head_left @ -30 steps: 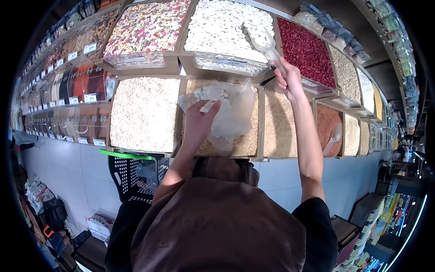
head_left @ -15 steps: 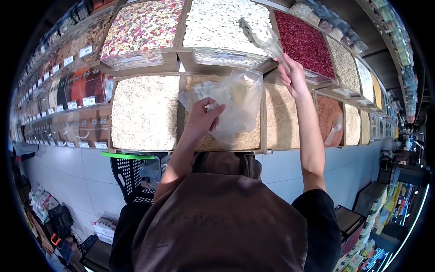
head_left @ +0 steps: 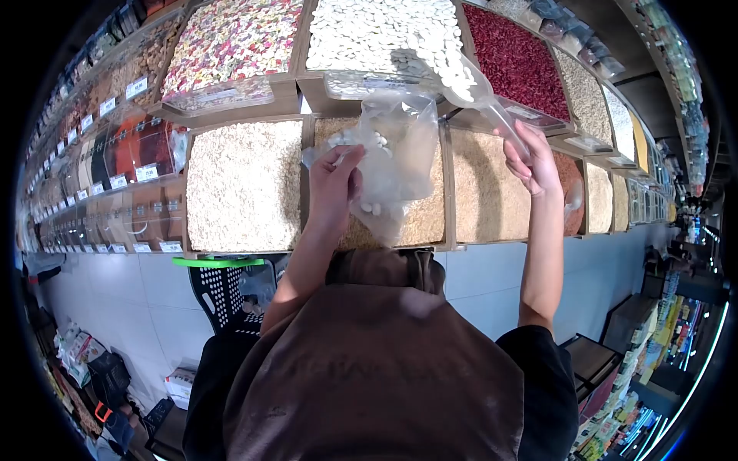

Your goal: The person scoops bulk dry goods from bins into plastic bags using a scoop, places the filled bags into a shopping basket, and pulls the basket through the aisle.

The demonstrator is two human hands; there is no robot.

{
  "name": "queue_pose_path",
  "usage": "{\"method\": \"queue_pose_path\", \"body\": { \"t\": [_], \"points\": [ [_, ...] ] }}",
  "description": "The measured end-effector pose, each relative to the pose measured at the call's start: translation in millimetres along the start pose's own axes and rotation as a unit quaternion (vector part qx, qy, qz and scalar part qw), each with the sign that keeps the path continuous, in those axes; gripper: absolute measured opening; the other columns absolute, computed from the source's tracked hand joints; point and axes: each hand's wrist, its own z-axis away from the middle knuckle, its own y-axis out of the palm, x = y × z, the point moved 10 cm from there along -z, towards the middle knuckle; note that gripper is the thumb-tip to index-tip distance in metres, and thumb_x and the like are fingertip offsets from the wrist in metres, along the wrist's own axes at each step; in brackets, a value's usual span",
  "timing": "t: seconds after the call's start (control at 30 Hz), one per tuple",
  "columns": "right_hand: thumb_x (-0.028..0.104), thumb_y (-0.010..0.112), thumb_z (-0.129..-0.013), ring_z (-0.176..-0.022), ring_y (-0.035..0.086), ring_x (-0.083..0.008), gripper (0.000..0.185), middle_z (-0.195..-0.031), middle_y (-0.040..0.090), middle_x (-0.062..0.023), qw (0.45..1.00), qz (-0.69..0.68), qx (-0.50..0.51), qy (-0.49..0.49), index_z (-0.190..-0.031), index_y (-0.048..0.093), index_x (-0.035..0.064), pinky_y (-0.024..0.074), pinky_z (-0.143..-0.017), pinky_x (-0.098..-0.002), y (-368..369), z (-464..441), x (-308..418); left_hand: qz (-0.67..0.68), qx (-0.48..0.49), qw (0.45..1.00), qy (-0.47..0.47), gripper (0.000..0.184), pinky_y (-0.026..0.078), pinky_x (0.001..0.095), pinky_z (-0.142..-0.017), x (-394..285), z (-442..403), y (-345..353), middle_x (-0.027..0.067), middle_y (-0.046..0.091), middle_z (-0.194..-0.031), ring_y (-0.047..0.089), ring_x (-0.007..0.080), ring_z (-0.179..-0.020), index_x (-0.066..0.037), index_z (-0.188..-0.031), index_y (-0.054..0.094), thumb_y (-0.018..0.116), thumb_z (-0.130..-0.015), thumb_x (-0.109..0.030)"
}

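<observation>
My right hand [head_left: 532, 161] is closed round the handle of a clear plastic scoop [head_left: 492, 107]. White beans [head_left: 458, 83] lie in the scoop's bowl, over the front right corner of the white bean bin [head_left: 369, 38]. My left hand [head_left: 334, 184] pinches the edge of a clear plastic bag [head_left: 403, 157], which hangs over a bin of pale grain [head_left: 338, 240]. Some white beans show through the bag. The scoop is to the right of the bag's upper part, apart from it.
Dark red beans [head_left: 519, 65] fill the bin at the upper right, and a colourful mix [head_left: 231, 46] the one at the upper left. Pale flakes [head_left: 244, 188] are beside the bag. A black basket with a green handle [head_left: 219, 262] stands on the floor at left.
My right hand has moved right and towards me, and the scoop now shows a load of white beans. My left hand has shifted slightly left and away from me with the bag.
</observation>
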Motion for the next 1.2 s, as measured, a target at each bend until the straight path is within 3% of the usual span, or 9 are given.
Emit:
{"method": "queue_pose_path", "body": {
  "t": [0.2, 0.43, 0.5, 0.93, 1.2],
  "points": [
    [0.027, 0.052, -0.101, -0.03, 0.031, -0.0015, 0.038, -0.049, 0.051, -0.0022, 0.994, 0.051, 0.085, 0.041, -0.097, 0.066, -0.0082, 0.0205, -0.029, -0.0163, 0, 16, -10, 0.001, 0.01, 1.0, 0.017, 0.033, 0.027, 0.0206, -0.039, -11, 2, 7, -0.0031, 0.048, -0.051, 0.037, 0.0035, -0.039, 0.0, -0.12, 0.065, 0.061, -0.098, -0.024],
    [0.031, 0.06, -0.096, -0.03, 0.031, -0.0017, 0.039, -0.05, 0.054, -0.0053, 0.979, 0.095, 0.152, 0.095, -0.093, 0.068, -0.0079, 0.0194, -0.029, -0.0171, 9, 23, -17, 0.052, 0.01, 0.998, 0.041, 0.033, 0.026, 0.0192, -0.038, -17, 3, 6, -0.0049, 0.048, -0.055, 0.036, 0.0014, -0.041, 0.002, -0.121, 0.062, 0.053, -0.102, -0.024],
    [0.03, 0.059, -0.096, -0.03, 0.031, -0.0017, 0.038, -0.051, 0.054, -0.0054, 0.973, 0.106, 0.178, 0.106, -0.093, 0.068, -0.0072, 0.0194, -0.03, -0.0176, 14, 25, -20, 0.034, 0.027, 0.997, 0.07, 0.038, 0.028, 0.0184, -0.04, -21, 6, 5, -0.0049, 0.046, -0.054, 0.038, 0.0011, -0.044, 0.001, -0.128, 0.06, 0.053, -0.103, -0.026],
    [0.031, 0.06, -0.095, -0.029, 0.03, -0.0025, 0.041, -0.047, 0.05, -0.0028, 0.961, 0.135, 0.203, 0.13, -0.091, 0.067, -0.0086, 0.0184, -0.028, -0.0189, 16, 23, -29, -0.059, 0.006, 0.992, 0.115, 0.035, 0.031, 0.0173, -0.043, -34, 27, 18, -0.0065, 0.046, -0.057, 0.039, -0.0004, -0.048, 0.0, -0.125, 0.063, 0.054, -0.102, -0.025],
    [0.027, 0.059, -0.096, -0.03, 0.03, -0.0032, 0.035, -0.048, 0.052, -0.0045, 0.938, 0.243, 0.18, 0.171, -0.09, 0.07, -0.006, 0.0205, -0.032, -0.0205, 30, 20, -13, -0.089, 0.031, 0.99, 0.102, 0.033, 0.031, 0.0172, -0.043, -29, 32, 29, -0.0065, 0.048, -0.058, 0.04, -0.0009, -0.048, -0.003, -0.124, 0.065, 0.054, -0.102, -0.025]
  ]
}}
